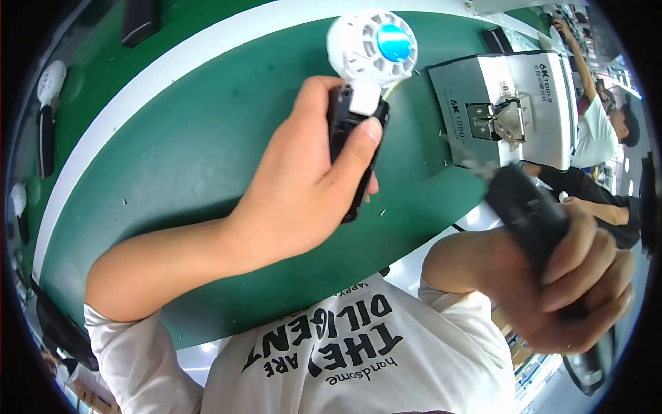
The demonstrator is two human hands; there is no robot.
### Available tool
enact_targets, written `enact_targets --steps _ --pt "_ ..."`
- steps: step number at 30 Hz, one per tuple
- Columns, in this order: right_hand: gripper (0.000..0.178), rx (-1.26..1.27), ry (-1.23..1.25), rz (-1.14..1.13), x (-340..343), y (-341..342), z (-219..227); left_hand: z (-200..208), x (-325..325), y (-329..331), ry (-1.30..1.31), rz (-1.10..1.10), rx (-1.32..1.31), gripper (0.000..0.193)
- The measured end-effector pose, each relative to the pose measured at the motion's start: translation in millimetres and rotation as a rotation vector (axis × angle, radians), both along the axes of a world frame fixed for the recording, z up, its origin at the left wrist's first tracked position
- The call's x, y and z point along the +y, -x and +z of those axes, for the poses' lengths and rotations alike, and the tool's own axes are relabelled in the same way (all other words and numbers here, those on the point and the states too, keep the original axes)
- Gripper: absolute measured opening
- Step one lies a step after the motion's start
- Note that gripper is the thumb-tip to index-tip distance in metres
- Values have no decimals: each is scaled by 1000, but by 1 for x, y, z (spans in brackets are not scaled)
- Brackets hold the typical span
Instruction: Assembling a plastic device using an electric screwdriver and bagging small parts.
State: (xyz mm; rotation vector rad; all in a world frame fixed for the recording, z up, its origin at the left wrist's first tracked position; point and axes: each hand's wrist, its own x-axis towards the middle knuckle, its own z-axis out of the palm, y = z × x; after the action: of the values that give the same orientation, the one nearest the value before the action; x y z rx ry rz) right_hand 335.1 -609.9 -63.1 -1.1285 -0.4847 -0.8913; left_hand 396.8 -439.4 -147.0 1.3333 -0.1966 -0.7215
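My left hand [310, 162] is wrapped round the black handle of a handheld fan [372, 45], its thumb pressed on the handle. The fan's round white head with a blue centre points away from me, and a thin pale wire shows beside its neck. Over at the right, my right hand [552, 290] grips a black electric screwdriver [527, 210]. Motion blurs this tool and its tip, which points up and left toward the screw feeder [496, 114], a white and grey box with a metal mechanism on its front. The tip is apart from the fan.
Several tiny screws, one a screw [383, 212], lie scattered on the green table [186, 165]. Along the far left, beyond a white curved strip [89, 117], sit other fans, including a white-headed fan [48, 103]. People [596, 131] work at the right.
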Motion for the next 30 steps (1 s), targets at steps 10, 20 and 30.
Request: enact_targets --steps 10,20,30 --pt "10 305 191 -358 -70 -42 23 -15 7 1 6 -10 -276 45" --pt "21 62 -530 373 46 -28 -5 -8 -3 -2 -80 -20 -233 50" --pt "26 147 17 -120 50 -25 -14 -15 -6 2 27 98 -453 45"
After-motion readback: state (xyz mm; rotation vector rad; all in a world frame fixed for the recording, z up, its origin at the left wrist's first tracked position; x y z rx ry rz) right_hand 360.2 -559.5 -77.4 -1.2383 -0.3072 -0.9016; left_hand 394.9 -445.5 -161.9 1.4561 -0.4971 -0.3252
